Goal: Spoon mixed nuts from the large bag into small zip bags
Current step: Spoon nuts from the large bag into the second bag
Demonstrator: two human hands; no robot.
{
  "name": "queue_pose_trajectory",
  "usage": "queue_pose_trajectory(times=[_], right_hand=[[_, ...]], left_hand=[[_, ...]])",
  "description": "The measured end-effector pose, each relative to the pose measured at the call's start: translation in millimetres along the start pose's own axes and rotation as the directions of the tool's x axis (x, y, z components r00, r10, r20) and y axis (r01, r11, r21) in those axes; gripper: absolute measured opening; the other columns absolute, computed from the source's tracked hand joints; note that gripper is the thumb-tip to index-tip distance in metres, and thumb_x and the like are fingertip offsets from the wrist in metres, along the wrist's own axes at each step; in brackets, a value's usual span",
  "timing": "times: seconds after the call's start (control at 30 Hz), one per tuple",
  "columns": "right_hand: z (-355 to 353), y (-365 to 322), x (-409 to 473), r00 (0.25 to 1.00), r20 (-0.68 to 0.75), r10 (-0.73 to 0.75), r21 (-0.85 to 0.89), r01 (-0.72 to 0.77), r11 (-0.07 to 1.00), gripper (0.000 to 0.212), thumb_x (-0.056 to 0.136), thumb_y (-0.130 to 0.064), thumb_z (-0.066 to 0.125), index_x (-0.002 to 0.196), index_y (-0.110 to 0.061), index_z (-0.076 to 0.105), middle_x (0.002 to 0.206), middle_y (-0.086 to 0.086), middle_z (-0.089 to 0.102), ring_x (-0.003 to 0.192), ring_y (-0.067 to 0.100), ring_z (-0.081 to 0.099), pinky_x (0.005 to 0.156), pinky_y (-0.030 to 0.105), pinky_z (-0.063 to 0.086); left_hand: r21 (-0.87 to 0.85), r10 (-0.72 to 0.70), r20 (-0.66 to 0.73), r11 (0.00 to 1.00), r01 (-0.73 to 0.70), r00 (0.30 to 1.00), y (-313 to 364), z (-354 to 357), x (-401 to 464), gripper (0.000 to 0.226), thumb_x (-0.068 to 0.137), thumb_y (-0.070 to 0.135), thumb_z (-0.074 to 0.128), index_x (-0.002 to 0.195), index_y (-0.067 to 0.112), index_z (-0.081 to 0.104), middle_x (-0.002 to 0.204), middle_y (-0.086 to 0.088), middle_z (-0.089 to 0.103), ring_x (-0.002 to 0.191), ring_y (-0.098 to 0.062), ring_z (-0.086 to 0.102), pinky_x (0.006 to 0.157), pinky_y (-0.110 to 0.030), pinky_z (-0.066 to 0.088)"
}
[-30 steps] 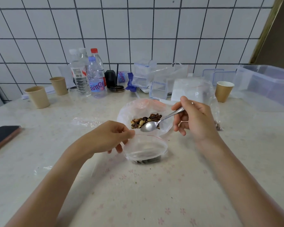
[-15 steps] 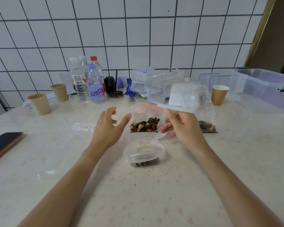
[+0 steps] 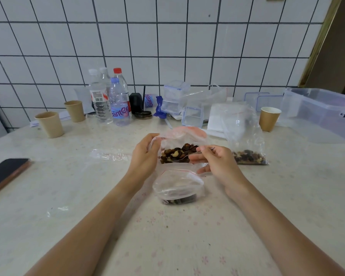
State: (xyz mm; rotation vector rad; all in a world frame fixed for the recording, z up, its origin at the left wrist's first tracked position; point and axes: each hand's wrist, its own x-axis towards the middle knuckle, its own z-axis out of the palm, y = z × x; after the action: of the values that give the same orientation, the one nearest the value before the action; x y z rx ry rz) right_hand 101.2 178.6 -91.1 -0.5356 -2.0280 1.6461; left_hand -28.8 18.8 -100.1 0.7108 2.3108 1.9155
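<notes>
Near the middle of the tabletop (image 3: 267, 206) we have the large bag (image 3: 184, 140) standing open, its mixed nuts (image 3: 176, 153) showing as a dark heap through the clear plastic. Just in front of it, toward the near edge, sits a small zip bag (image 3: 178, 188) with its red-lined mouth gaping; only a thin dark layer lies at its bottom, so we judge it barely begun. To the right of the large bag, a second zip bag (image 3: 245, 140) stands with a fuller band of nuts along its base, which looks to us like a portion already served, though we cannot tell whether its zip is sealed. A flat, seemingly empty clear bag (image 3: 110, 155) lies to the left, toward the left edge. So we reckon the task is partway: one bag apparently filled, one just started, and possibly more waiting.

Our left hand (image 3: 145, 156) reaches to the large bag's left side and pinches its rim between thumb and fingers, holding the mouth open. Our right hand (image 3: 217, 160) comes in from the right, palm turned down, fingers curled around the handle of a spoon (image 3: 185, 157) whose bowl lies in the nuts inside the large bag. Both forearms stretch from the near edge toward the centre.
</notes>
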Motion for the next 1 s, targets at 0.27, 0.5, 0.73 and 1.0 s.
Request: queue_pose_trajectory(times=[0.27, 0.5, 0.73, 1.0], right_hand=[[-4, 1, 5, 0.998, -0.014, 0.063, 0.126, -0.061, 0.99, 0.025, 0.108, -0.017, 0.048, 0.113, -0.004, 0.069, 0.089, 0.007, 0.081, 0.085, 0.024, 0.078, 0.067, 0.043, 0.063], [-7, -1, 6, 0.992, -0.018, 0.128, 0.246, -0.12, 0.962, 0.027, 0.109, -0.016, 0.047, 0.11, -0.003, 0.07, 0.091, 0.014, 0.08, 0.088, 0.028, 0.079, 0.055, 0.033, 0.058], [-8, -6, 3, 0.994, -0.026, 0.105, 0.291, -0.093, 0.952, 0.027, 0.108, -0.016, 0.046, 0.105, -0.003, 0.07, 0.089, 0.017, 0.079, 0.084, 0.03, 0.078, 0.052, 0.031, 0.057], [-19, -18, 2, 0.999, -0.052, 0.002, 0.302, 0.014, 0.953, 0.034, 0.11, -0.019, 0.041, 0.097, -0.003, 0.068, 0.073, 0.014, 0.075, 0.068, 0.025, 0.074, 0.05, 0.03, 0.056]], left_hand=[[0.018, 0.055, -0.012, 0.998, -0.055, 0.998, 3, 2, -1, 0.027, 0.11, 0.032, 0.044, 0.128, 0.028, 0.064, 0.112, 0.009, 0.072, 0.107, -0.011, 0.066, 0.092, -0.034, 0.056], [0.023, 0.124, -0.035, 0.992, -0.123, 0.992, 3, 1, -3, 0.026, 0.11, 0.027, 0.043, 0.125, 0.028, 0.065, 0.107, 0.013, 0.073, 0.097, 0.0, 0.067, 0.085, -0.027, 0.054], [0.033, 0.105, -0.04, 0.994, -0.104, 0.994, 2, -1, -1, 0.025, 0.109, 0.03, 0.048, 0.128, 0.027, 0.064, 0.113, 0.017, 0.07, 0.102, 0.004, 0.063, 0.089, -0.024, 0.049], [0.299, 0.192, -0.018, 0.938, -0.178, 0.981, 6, -19, 2, 0.051, 0.095, 0.047, 0.068, 0.14, 0.027, 0.054, 0.132, 0.02, 0.052, 0.123, -0.003, 0.047, 0.104, -0.03, 0.04]])
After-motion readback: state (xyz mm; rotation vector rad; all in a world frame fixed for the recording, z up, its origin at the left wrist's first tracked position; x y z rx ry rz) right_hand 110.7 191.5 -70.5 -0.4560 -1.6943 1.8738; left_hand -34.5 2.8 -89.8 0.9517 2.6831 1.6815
